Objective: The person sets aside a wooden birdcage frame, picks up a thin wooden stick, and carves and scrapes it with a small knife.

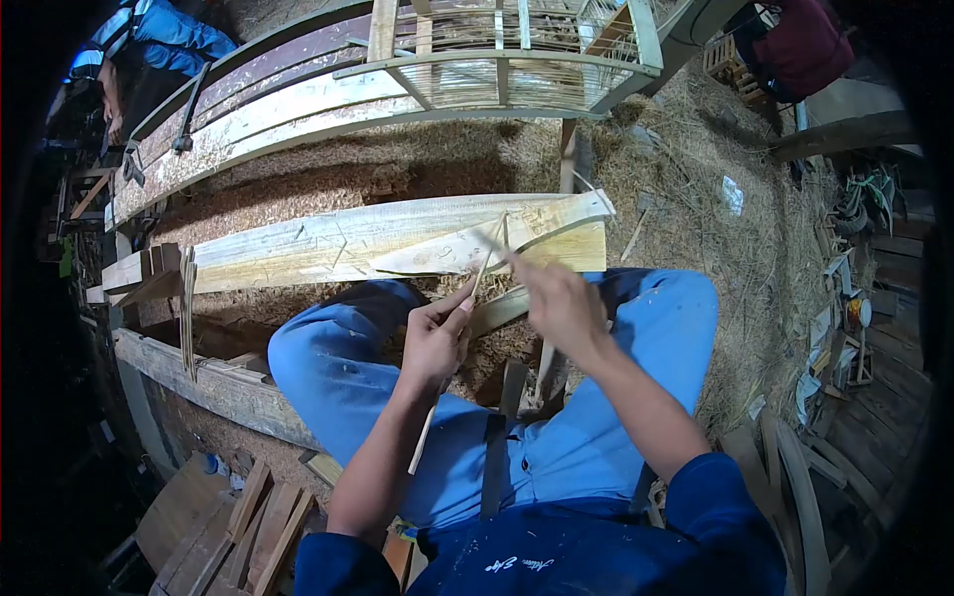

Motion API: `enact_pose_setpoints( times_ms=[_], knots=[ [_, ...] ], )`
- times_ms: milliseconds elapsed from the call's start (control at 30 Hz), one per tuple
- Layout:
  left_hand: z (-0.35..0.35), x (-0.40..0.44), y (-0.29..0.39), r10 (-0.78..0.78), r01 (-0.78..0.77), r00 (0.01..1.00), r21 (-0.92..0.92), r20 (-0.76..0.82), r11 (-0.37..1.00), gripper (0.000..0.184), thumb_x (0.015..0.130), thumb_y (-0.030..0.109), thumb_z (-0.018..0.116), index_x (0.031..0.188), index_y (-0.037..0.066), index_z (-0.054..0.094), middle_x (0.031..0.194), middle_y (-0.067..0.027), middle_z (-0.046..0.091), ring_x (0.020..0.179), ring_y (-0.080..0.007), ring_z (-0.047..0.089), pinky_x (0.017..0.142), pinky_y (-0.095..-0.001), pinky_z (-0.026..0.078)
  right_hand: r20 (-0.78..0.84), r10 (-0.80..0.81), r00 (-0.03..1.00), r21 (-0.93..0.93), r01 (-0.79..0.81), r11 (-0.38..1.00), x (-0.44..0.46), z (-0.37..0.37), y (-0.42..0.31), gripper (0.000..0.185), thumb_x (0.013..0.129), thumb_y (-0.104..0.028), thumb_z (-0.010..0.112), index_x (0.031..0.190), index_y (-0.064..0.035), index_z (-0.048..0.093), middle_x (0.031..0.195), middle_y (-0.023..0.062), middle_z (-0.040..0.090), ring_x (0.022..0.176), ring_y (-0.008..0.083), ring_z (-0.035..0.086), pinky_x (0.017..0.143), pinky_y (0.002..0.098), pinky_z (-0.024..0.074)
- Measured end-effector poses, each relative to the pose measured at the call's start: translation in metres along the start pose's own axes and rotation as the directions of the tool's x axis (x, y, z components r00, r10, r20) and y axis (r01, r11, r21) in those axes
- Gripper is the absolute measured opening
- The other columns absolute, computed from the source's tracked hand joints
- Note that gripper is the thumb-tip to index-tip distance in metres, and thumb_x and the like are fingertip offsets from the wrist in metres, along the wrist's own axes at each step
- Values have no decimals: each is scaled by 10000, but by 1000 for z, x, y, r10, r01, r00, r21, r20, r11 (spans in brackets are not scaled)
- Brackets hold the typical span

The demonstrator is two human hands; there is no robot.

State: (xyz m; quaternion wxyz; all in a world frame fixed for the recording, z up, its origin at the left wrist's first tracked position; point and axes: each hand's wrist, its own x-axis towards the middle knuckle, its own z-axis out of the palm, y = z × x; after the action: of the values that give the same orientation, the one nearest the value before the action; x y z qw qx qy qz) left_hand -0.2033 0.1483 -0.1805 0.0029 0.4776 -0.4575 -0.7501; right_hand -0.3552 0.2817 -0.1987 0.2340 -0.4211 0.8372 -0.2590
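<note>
My left hand is closed around a thin wooden strip, held at a slant over my lap. The strip's lower end hangs by my thigh and its upper end reaches the pale wooden plank in front of me. My right hand is closed on what looks like a knife, its grey blade smeared by motion near the strip's upper end. The handle is hidden in my fingers. A flat tapered piece of wood lies on the plank, just beyond my hands.
A slatted wooden frame rests on the long bench ahead. Several thin strips lean at the plank's left end. Wood pieces lie lower left. Shavings cover the floor. Another person is at upper left.
</note>
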Motion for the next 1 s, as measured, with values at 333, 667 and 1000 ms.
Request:
enact_pose_setpoints(
  times_ms=[333,667,1000],
  knots=[
    [-1,-3,6,-32,32,999,-63,5,997,312,1048,133,583,1338,61,672,633,86,458,469,-25,344,415,-230,244,-126,118,985,24,-116,993,15,0,16,524,936,-98,575,1430,-272,603,846,193,665,751,421,697,699,535,565],
    [-3,-3,7,-55,54,998,-76,-11,996,304,1043,137,598,1322,47,679,671,71,508,477,-31,384,421,-230,277,-58,104,993,-50,-107,993,4,0,4,511,920,-89,585,1396,-267,636,821,185,648,757,395,682,701,519,551],
    [-1,-2,3,-40,38,999,-39,-28,999,320,1019,134,642,1321,35,676,628,93,483,464,-19,349,422,-224,251,4,20,1000,-95,-20,995,-6,5,-3,521,940,-87,533,1427,-254,612,788,193,645,733,385,682,690,523,559]
  ],
)
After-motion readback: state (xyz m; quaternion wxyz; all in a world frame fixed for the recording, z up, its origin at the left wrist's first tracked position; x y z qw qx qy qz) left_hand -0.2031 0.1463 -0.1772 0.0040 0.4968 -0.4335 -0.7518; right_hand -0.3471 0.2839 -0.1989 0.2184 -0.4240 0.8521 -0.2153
